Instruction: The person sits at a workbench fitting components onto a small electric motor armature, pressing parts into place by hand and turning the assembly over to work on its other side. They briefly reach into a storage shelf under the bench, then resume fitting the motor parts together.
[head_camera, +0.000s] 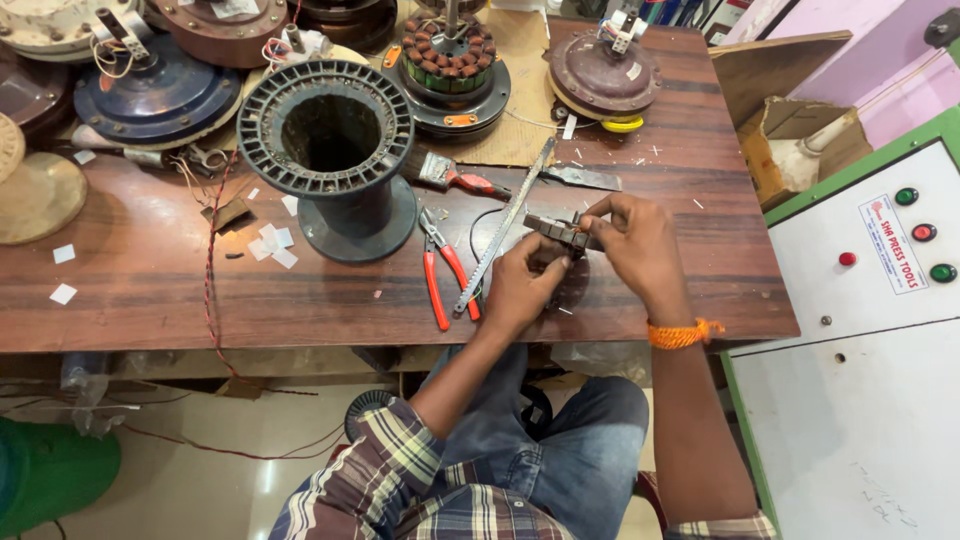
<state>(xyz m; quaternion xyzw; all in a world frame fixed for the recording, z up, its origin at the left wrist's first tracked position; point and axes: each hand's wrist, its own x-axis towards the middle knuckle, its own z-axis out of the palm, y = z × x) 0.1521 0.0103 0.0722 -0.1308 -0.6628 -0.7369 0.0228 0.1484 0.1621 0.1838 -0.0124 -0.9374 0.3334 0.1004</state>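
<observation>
— Head view: what is held by the hands?

— A small dark metal part (557, 233) is gripped by both, over the wooden table (140, 290). The left hand (522, 283) is curled under it, fingers closed; the right hand (634, 235) pinches it from 3 o'clock.

— What is found around them?

— A hacksaw blade (503, 226) is laid just at 9 o'clock of the part, with red-handled pliers (438, 265) beside it. A black spool (338, 150) is seen at 10 o'clock, a brush (452, 176) near it. A control cabinet (870, 330) stands at 3 o'clock.
</observation>
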